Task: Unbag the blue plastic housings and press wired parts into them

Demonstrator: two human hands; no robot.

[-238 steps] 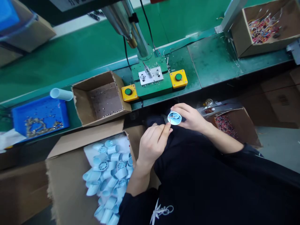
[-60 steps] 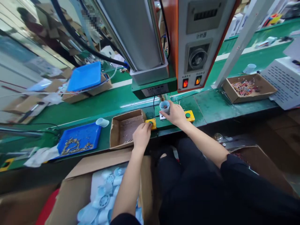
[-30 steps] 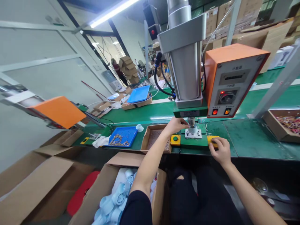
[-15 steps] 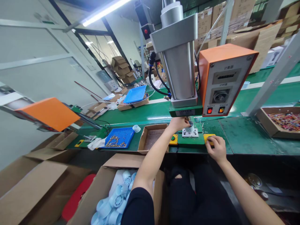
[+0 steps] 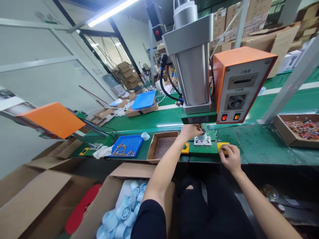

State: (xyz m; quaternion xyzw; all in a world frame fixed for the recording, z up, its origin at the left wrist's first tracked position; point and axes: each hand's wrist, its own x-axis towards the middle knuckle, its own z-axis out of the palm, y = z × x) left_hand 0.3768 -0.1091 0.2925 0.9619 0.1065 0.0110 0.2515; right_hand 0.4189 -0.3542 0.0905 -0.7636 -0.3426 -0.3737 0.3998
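My left hand (image 5: pixel 191 132) reaches under the press head, its fingers pinched together at the top of a light plastic cup (image 5: pixel 202 136). This cup sits on the metal fixture plate (image 5: pixel 202 142) of the pneumatic press (image 5: pixel 196 76). Whatever small part may be between those fingertips is hidden. My right hand (image 5: pixel 231 158) is curled over a yellow push-button box (image 5: pixel 221 146) at the right of the press base, fingers on its button and thumb against its front. Another yellow button box (image 5: pixel 185 148) shows partly behind my left forearm.
A cardboard tray (image 5: pixel 150 153) and a blue tray (image 5: pixel 137 149) of small metal parts lie left of the press. Light-blue cups (image 5: pixel 117 219) fill a carton below. An orange control box (image 5: pixel 245 53) hangs beside the cylinder. Wires fill a box (image 5: pixel 294 141) at right.
The view has shifted very slightly, with the press appearing a little further right. Both hands keep the same places, at the cup and on the button box.
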